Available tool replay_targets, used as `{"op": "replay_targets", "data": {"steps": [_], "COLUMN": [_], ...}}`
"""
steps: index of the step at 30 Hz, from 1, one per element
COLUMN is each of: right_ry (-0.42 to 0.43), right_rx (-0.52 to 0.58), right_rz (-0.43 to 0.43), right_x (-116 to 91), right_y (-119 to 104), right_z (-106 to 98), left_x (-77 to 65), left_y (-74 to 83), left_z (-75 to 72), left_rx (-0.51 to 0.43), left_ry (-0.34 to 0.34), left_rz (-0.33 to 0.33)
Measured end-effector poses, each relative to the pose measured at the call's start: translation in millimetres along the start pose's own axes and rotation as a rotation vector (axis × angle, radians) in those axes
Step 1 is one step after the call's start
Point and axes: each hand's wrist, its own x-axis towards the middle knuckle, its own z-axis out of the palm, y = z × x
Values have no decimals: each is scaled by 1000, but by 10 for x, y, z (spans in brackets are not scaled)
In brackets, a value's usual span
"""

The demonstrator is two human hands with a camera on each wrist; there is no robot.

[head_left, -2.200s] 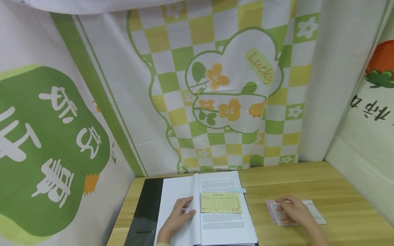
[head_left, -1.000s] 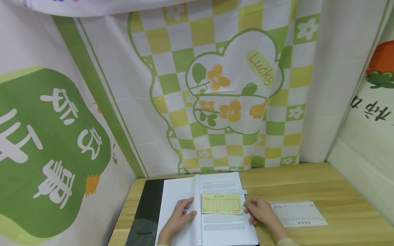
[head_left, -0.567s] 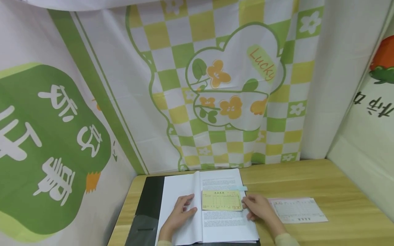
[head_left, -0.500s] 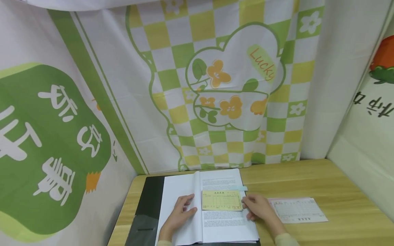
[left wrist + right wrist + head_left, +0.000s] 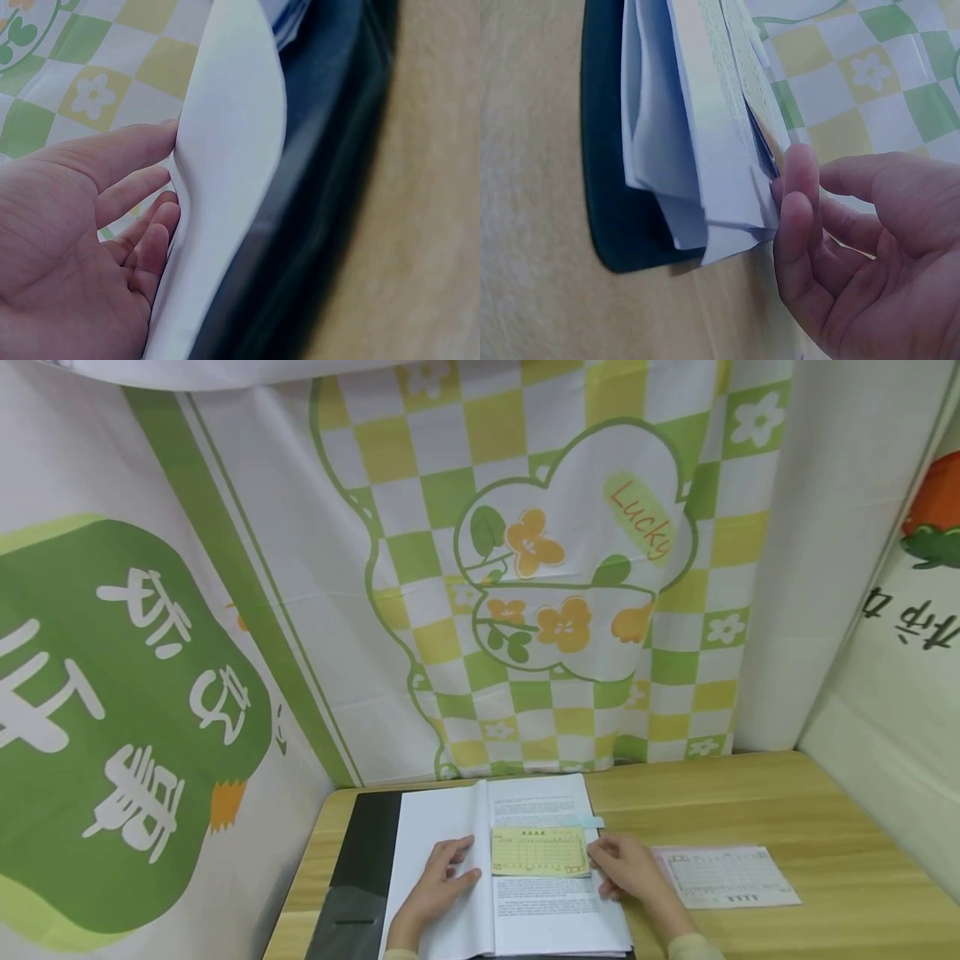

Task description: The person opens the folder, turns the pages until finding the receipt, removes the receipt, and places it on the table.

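A thick stack of pages lies open in a black folder (image 5: 366, 852). My left hand (image 5: 438, 889) rests on the blank left page (image 5: 427, 814), fingers loosely bent beside the raised fold. On the printed right page (image 5: 551, 935) lies a yellow form slip (image 5: 537, 852). My right hand (image 5: 633, 878) pinches the slip's right edge with thumb and index finger. In the right wrist view, that edge of the yellow slip (image 5: 763, 112) stands slightly off the page, and the other fingers curl beside the page edges.
White form slips (image 5: 735, 878) with a pink one (image 5: 667, 853) under them lie on the wooden table (image 5: 697, 793), right of the folder. A pale blue tab (image 5: 592, 822) sticks out from the page edge. A checkered cloth (image 5: 540, 718) hangs behind the table.
My right hand has moved left from the white slips to the yellow slip's right edge and has stayed there. The white slips now lie uncovered. My left hand keeps its place.
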Motion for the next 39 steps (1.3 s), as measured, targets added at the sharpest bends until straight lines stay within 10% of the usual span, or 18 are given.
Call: {"op": "replay_targets", "data": {"steps": [39], "right_ry": [-42], "right_rx": [274], "right_rz": [51], "right_x": [37], "right_y": [47], "right_z": [41], "left_x": [-7], "left_y": [-4], "left_z": [5], "left_rx": [-8], "left_ry": [-1], "left_rz": [-4]}}
